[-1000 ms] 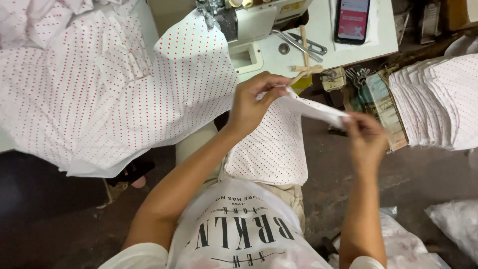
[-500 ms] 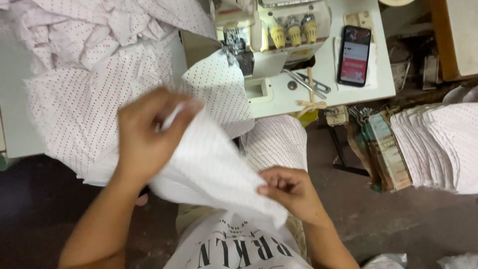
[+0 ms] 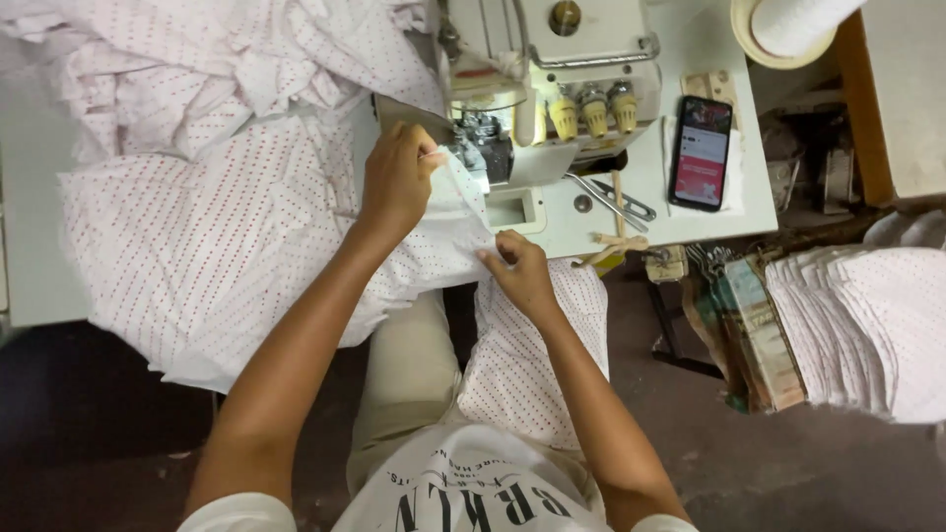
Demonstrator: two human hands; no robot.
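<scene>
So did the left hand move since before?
Yes. The left hand went from out in front of the person's chest up to the sewing machine, and now presses the dotted fabric piece beside its needle.

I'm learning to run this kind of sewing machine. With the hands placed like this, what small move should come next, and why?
Probably ease the white red-dotted fabric piece a little further under the cream sewing machine's presser foot. The left hand already pins its edge beside the foot, and the right hand holds the trailing edge taut.
</scene>
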